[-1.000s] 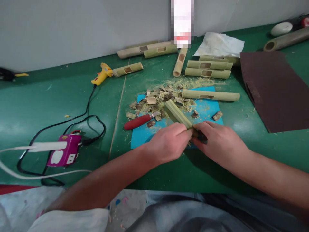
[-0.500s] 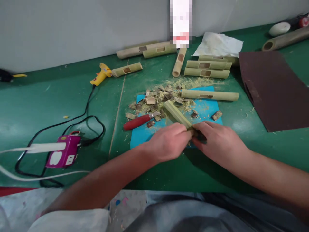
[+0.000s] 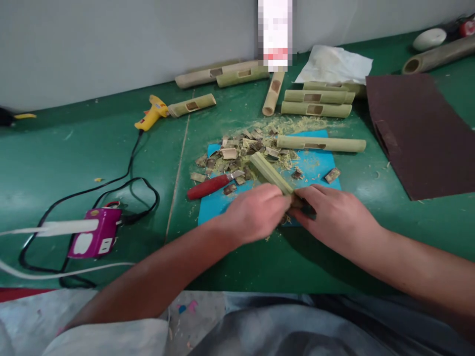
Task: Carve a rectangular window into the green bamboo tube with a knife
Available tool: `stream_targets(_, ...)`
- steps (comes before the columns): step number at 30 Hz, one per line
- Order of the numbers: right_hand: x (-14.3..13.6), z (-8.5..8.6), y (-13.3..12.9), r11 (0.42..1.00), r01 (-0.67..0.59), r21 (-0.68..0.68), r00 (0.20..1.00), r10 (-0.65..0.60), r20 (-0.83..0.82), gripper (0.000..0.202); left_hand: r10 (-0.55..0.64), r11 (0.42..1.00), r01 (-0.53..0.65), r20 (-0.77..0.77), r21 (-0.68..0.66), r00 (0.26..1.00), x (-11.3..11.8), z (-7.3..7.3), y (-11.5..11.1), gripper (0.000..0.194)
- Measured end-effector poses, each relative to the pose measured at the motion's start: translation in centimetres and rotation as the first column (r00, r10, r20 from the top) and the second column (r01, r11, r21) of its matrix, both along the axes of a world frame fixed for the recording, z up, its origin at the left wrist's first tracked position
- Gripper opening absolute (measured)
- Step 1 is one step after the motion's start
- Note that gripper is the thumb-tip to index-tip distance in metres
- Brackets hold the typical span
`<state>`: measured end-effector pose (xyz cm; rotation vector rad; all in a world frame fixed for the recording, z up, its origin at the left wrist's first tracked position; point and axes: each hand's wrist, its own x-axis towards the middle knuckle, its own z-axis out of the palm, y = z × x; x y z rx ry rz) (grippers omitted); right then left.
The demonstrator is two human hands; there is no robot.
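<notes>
A pale green bamboo tube [image 3: 272, 173] lies slantwise over the blue sheet [image 3: 215, 210], its near end between my hands. My left hand [image 3: 256, 212] is closed at that near end, fingers curled inward; whether a small piece is also pinched there is hidden. From the other side, my right hand [image 3: 330, 210] grips the same end with thumb and fingers. To the left rests a red-handled knife [image 3: 211, 186], blade toward the bamboo chips [image 3: 230, 154]. Behind the held tube lies another bamboo tube [image 3: 334, 144] with a cut opening.
A yellow glue gun [image 3: 153, 113] touches a short bamboo tube [image 3: 195, 105] at the back left. Its cord runs toward a purple power adapter [image 3: 97, 232]. More notched tubes [image 3: 315, 109] lie at the back, near white paper [image 3: 334, 66]. Brown sheet material [image 3: 419, 138] covers the right side.
The view has shifted slightly. My left hand has moved a little at the tube's near end; my right hand keeps its grip. Tube and knife stay where they were.
</notes>
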<state>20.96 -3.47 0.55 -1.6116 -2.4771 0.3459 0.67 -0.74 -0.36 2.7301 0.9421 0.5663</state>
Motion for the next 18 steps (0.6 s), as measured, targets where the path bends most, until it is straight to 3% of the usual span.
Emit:
stream_targets(3,-0.04,0.09,0.02,1.000,0.004,-0.001,1.000,-0.004,0.015,0.017,0.060,0.998,-0.060,0.020,0.029,0.998,-0.12,-0.10,0.07,0.027)
stream_targets(7,-0.03,0.12,0.04,1.000,-0.002,-0.003,1.000,0.002,0.026,0.016,0.004,1.000,-0.004,0.003,-0.003,1.000,-0.27,-0.28,0.36,0.027)
stream_targets(11,-0.11,0.08,0.00,1.000,0.010,-0.007,0.999,-0.009,0.052,0.017,0.073,0.996,-0.076,0.052,0.056,0.996,-0.55,-0.34,0.78,0.026)
stream_targets(15,-0.16,-0.06,-0.15,1.000,0.006,0.002,0.998,-0.006,0.062,0.018,0.002,1.000,-0.002,0.005,0.025,1.000,-0.68,-0.34,0.80,0.026)
stream_targets(18,-0.10,-0.13,-0.22,1.000,0.019,0.008,0.998,-0.019,0.065,0.019,0.071,0.992,-0.078,0.074,0.103,0.995,-0.63,-0.32,0.74,0.027)
